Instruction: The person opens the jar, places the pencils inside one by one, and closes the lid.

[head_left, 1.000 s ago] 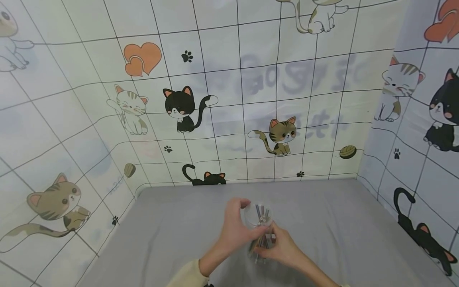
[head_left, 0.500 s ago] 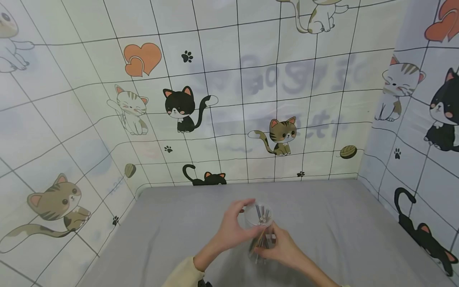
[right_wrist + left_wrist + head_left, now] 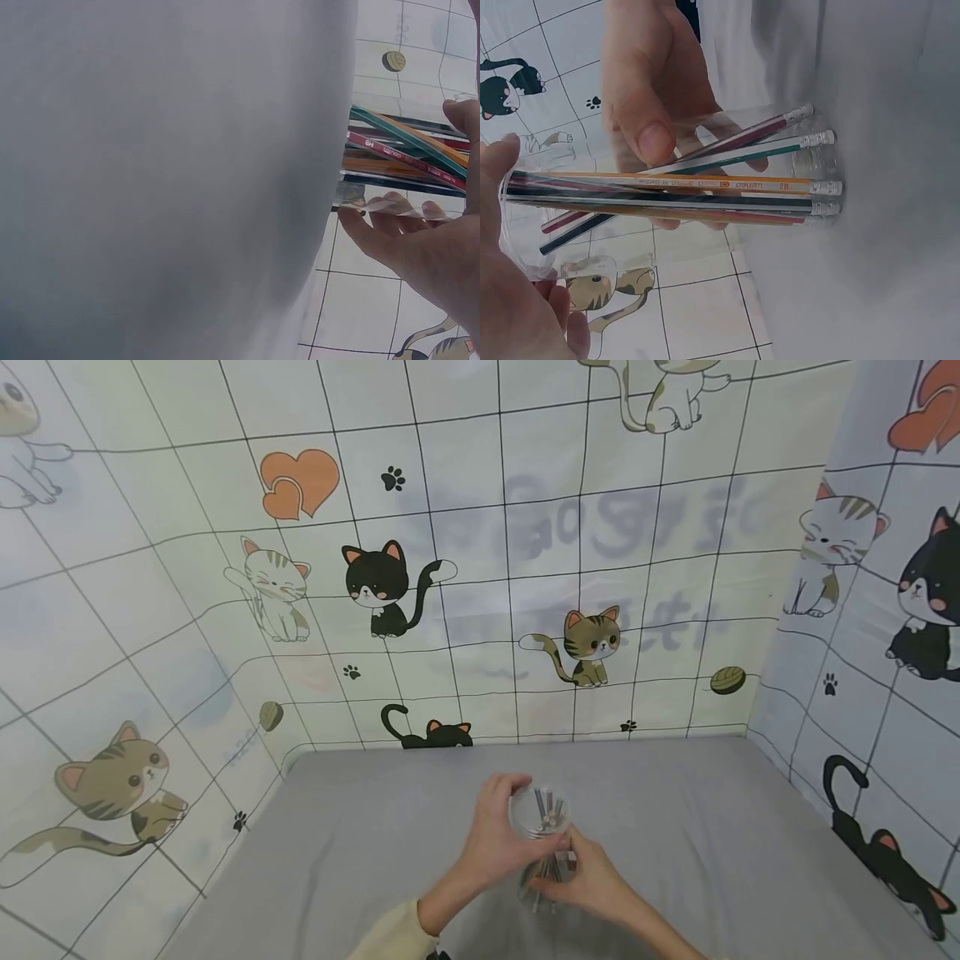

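A tall clear plastic jar (image 3: 527, 887) of pencils (image 3: 720, 183) stands upright near the front of the table. My left hand (image 3: 491, 839) curls its thumb and fingers around the clear round lid (image 3: 527, 812) at the top. Lower down, my right hand (image 3: 596, 881) grips the jar's body from the right. Through the wall, the left wrist view shows orange, red, green-striped and dark pencils, their metal ends toward the jar's bottom. In the right wrist view, the right hand's fingers wrap the clear wall, with a red pencil (image 3: 405, 161) showing behind it.
A smooth grey cloth (image 3: 375, 827) covers the table. White curtains (image 3: 465, 568) with a black grid and cartoon cats hang at the back and on both sides. A pale sleeve (image 3: 397, 935) covers the left forearm.
My left hand turns slightly on the lid: its wrist swung left half a second ago and is now back to the right. The right hand and jar stay in place.
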### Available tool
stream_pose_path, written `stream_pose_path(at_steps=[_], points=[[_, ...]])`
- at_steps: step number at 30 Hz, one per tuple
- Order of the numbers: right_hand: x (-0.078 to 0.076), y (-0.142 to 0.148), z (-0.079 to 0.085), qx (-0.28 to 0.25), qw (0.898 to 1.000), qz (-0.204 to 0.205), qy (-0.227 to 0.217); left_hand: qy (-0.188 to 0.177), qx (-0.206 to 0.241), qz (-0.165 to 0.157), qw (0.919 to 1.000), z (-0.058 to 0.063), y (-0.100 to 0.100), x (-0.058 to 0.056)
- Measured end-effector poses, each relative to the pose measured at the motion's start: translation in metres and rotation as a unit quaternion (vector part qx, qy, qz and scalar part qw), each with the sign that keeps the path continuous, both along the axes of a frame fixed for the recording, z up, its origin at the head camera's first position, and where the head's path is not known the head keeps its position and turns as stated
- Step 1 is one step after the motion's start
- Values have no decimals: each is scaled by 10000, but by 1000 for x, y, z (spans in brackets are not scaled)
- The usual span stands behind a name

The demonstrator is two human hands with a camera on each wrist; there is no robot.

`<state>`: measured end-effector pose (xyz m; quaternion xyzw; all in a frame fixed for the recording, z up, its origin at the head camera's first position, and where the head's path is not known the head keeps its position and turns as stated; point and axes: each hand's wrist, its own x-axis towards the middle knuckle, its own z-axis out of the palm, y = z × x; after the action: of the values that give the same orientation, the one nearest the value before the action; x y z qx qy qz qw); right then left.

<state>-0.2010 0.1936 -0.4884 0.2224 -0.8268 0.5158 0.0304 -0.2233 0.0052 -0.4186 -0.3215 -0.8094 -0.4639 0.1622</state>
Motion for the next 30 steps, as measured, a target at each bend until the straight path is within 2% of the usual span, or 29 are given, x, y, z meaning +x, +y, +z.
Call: stream_pose_path(at_steps=[3,7,12,15,18,21,26,30], points=[[1,0,1,58,10000,-25,8,242,3,125,9996,0,1,0],[1,0,2,18,10000,-1,5,140,-22,-110,9998,2,-2,-2],[0,1,3,-2,10000,52,49,-382,-102,-695,9968,3,-10,-11],[0,1,3,-15,9999,68,72,-803,-165,-1154,9899,4,-15,-18],[0,1,3,-31,9999,75,83,-1052,-213,-1400,9843,5,-18,-22],[0,1,2,-62,9999,113,63,-1052,-211,-1282,9859,6,-16,-18],[0,0,2,-71,10000,53,30,-681,-137,-616,9957,7,-6,-6],[0,0,1,-19,10000,-25,21,-344,-97,-173,9992,5,-2,-2]])
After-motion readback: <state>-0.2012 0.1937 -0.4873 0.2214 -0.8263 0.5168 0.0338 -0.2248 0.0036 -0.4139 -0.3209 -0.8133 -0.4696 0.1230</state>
